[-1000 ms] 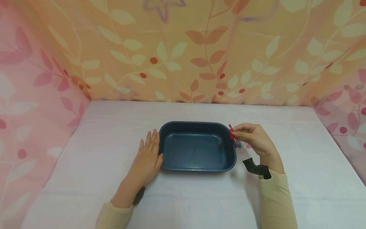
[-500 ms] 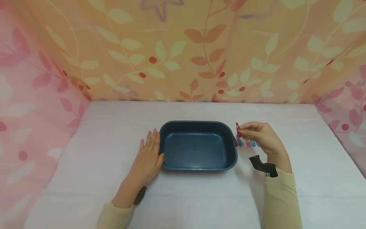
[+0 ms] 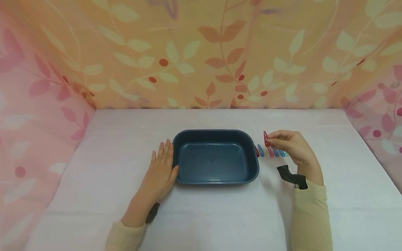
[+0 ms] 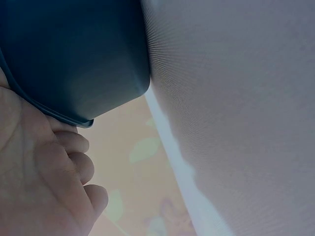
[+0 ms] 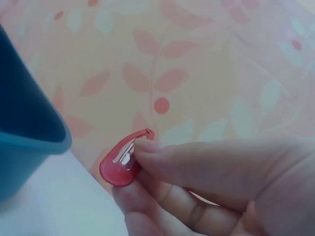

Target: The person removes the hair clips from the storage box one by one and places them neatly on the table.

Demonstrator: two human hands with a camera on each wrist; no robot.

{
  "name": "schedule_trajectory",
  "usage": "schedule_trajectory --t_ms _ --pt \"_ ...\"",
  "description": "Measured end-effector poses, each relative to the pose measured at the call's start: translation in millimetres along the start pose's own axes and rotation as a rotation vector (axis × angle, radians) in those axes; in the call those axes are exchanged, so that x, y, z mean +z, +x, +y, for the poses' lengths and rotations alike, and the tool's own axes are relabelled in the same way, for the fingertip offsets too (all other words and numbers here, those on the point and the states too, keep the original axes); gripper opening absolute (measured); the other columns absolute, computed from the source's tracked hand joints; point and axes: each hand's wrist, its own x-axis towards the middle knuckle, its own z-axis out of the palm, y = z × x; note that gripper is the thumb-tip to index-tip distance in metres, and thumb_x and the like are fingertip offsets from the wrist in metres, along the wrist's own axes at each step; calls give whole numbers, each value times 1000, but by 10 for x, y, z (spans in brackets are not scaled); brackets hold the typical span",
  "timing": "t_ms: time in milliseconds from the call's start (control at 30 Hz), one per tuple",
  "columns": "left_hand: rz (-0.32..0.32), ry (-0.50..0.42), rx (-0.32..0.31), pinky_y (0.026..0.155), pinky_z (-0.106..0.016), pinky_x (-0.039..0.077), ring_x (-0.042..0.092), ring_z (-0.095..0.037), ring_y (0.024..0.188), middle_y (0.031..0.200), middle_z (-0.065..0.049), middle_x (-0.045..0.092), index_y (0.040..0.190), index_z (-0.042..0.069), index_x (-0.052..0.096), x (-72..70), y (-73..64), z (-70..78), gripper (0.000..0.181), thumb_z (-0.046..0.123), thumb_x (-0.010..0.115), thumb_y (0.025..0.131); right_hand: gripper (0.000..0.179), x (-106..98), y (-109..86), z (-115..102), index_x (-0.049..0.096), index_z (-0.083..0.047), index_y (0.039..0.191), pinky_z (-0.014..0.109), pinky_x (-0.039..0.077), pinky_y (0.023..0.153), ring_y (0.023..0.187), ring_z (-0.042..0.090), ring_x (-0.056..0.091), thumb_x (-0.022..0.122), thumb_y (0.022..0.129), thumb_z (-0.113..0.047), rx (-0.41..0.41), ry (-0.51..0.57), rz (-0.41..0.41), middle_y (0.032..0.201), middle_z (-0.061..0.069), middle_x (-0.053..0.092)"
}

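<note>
Between thumb and fingers, my right hand [image 3: 293,146] pinches a red snap hair clip [image 5: 120,169], held up in the air just right of the blue basin [image 3: 211,182]. My left hand [image 3: 158,172] lies against the basin's left side, its fingers fairly straight and its thumb by the rim. In the left wrist view, the fingertips touch the basin's rim [image 4: 54,114]. A row of several hair clips [image 3: 271,152] in red, blue, cream, pink and green lies on the table, right of the basin. My right hand partly covers the row's right end.
White cloth covers the table [image 3: 213,216]. A yellow floral curtain [image 3: 188,69] hangs along the back edge, with pink floral cloth [image 3: 19,139] on the left and right sides. Black straps with camera mounts [image 3: 293,177] sit at the wrists.
My right hand has moved right, away from the basin's right rim, still pinching the red hair clip. More of the clip row shows. My left hand stays against the basin.
</note>
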Motion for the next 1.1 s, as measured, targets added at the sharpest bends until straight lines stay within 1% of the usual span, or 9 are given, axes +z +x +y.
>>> schedule_trajectory --t_ms 233,500,767,967,1100 --pt "3 -14 2 110 -56 8 3 -36 142 155 -22 5 147 -9 12 -6 7 0 68 22 45 97 13 -57 -8 26 74 -8 88 20 53 69 71 8 66 65 86 1 16 14 1 79 -2 70" --pt "5 -14 6 110 -57 8 5 -38 142 155 -22 4 146 -10 12 -4 12 -7 68 22 45 97 13 -182 -27 87 74 -9 89 18 52 70 75 8 65 65 86 0 31 16 35 83 -5 70" --pt "-1 -11 6 111 -56 8 3 -37 142 155 -21 3 147 -9 11 0 11 -11 68 22 45 97 17 -286 -64 143 75 -9 86 19 53 68 74 7 67 64 86 4 46 124 55 81 -2 71" --pt "3 -14 8 111 -56 8 2 -36 143 155 -21 4 147 -9 11 2 13 -11 68 22 45 97 20 -346 -99 164 75 -10 84 19 53 67 73 7 67 63 86 4 61 136 73 80 -2 71" --pt "-1 -15 -1 111 -55 7 3 -36 142 155 -21 3 147 -9 11 -1 8 -10 68 23 45 97 18 -379 -110 176 76 -11 84 18 53 67 73 6 66 64 87 1 98 120 89 81 -3 70"
